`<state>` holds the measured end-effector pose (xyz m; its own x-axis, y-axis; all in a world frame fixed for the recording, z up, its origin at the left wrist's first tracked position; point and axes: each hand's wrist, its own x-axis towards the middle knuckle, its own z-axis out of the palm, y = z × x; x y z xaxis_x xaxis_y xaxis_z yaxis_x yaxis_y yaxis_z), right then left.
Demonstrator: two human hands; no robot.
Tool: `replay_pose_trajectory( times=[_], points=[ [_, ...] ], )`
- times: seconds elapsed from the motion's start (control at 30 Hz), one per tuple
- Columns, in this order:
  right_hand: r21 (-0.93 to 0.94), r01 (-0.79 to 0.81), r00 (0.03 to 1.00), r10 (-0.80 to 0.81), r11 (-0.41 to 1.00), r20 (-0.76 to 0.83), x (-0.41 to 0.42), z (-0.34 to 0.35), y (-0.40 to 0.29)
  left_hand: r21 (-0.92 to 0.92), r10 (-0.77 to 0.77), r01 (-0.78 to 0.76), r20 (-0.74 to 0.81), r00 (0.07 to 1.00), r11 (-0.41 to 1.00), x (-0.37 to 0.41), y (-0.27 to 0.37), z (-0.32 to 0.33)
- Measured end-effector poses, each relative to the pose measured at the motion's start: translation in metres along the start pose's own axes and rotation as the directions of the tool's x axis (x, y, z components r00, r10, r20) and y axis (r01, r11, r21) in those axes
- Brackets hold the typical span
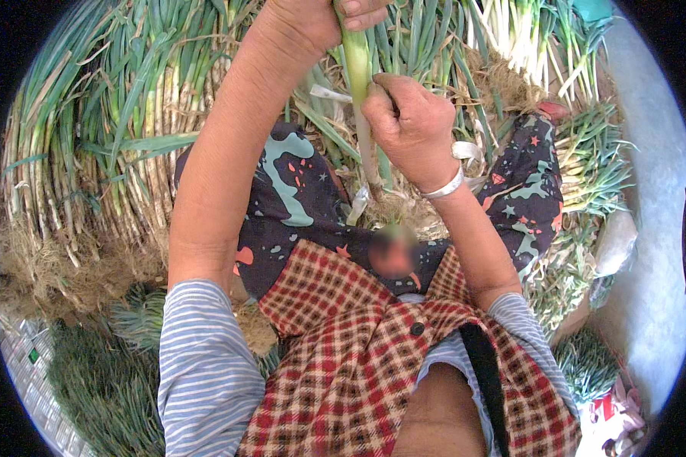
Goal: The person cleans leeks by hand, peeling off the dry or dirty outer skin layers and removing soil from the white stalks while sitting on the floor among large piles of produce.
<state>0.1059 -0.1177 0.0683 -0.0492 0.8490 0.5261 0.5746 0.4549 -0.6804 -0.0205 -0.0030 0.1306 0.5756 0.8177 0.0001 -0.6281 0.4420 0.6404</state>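
Observation:
A thick green onion (359,74) is held upright in front of me, its pale stem and roots pointing down between my legs. At the top edge of the picture my left hand (323,23) grips its green upper part; some of this hand lies beyond the edge. My right hand (411,128), with a silver bracelet (447,185) at the wrist, is closed at the stem's middle, thumb and curled fingers against it. Whether it pinches the stem or only an outer layer cannot be told. Below the root end lie loose roots and dry peelings (400,211).
Unpeeled green onions (148,97) with earthy roots lie in a large pile at left. White-stemmed onions (517,34) are at upper right, with a smaller bunch (589,160) below. Peelings (566,274) lie beside my right leg. A pale wall or ledge (654,171) bounds the right side.

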Motion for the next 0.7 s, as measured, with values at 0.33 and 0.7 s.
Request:
replay_pose_trajectory(
  times=[0.33,0.7],
  points=[
    [-0.435,-0.299,0.644,0.516,0.849,0.565,-0.076,0.033,0.085,-0.066,0.121,-0.116,0.088,0.989,0.991,-0.003,0.019,-0.004],
    [0.235,-0.826,0.515,0.517,0.513,0.684,-0.114,-0.033,0.107,-0.064,0.174,-0.2,-0.29,0.941,0.978,0.002,0.053,-0.054]
  ],
)
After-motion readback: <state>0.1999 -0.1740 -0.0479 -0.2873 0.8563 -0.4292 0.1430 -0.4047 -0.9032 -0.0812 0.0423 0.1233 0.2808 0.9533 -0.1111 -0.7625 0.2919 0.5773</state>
